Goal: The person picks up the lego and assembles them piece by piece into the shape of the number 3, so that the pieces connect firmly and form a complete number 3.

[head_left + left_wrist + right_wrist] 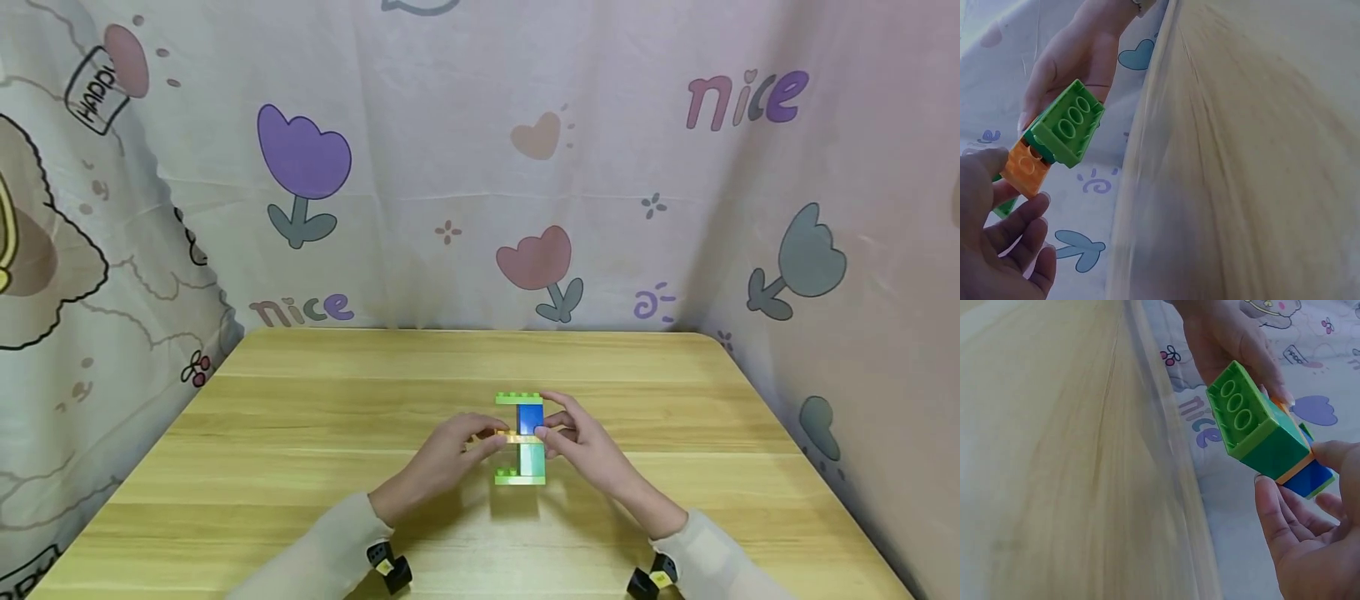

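Note:
Both hands hold one stack of toy building blocks above the table. From the top it has a light green plate (517,399), a blue block (530,418), an orange plate (517,438), a teal-green block (532,460) and another light green plate (519,480). The plates stick out to the left of the blocks. Between thumb and fingers, my left hand (448,454) pinches the orange plate's left end. My right hand (588,446) grips the right side around the blue block and orange plate. The lower plate's hollow underside (1239,407) shows in the right wrist view.
A pale wood-grain table (300,433) lies under the hands. Behind it and at both sides hangs a light printed cloth (450,150) with flowers and words. A small black device (389,567) is strapped to the left wrist, and another (654,577) to the right.

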A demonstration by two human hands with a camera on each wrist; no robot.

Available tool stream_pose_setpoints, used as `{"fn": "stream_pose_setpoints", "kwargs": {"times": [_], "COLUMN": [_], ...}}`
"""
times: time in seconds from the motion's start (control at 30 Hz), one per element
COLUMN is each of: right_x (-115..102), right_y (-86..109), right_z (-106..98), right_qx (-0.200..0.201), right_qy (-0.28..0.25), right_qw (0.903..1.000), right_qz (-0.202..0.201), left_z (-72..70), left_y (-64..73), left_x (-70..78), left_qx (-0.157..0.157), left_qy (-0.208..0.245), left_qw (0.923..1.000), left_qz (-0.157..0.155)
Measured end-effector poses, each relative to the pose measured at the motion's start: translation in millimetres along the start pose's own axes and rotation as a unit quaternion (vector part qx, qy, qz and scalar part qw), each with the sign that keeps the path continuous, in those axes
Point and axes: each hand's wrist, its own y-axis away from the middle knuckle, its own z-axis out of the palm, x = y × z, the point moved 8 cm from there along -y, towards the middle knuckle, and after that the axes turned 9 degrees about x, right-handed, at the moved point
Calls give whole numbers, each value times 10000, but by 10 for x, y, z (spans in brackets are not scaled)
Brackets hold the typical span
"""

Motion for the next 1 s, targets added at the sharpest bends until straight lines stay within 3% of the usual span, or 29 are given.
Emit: {"fn": "stream_pose_setpoints", "kwargs": {"times": [0.2, 0.53, 0.77, 1.0], "right_x": [64, 148, 268, 325], "right_y": [-49, -136, -168, -190], "right_z": [-1, 34, 70, 118], "right_qx": [-42, -252, -354, -547], "right_qy": [-66, -207, -38, -148], "right_qw": [9990, 9961, 9935, 9908], "right_qz": [440, 821, 1078, 1232], "left_z": [51, 95, 138, 187], "left_y": [-35, -105, -144, -165], "left_x": [-60, -152, -187, -166], "left_qx": [-116, -229, -373, -457], "left_qy": [97, -133, -655, -1300], "left_qw": [9992, 9985, 9969, 9899], "left_qz": [-368, -474, -229, 326]}}
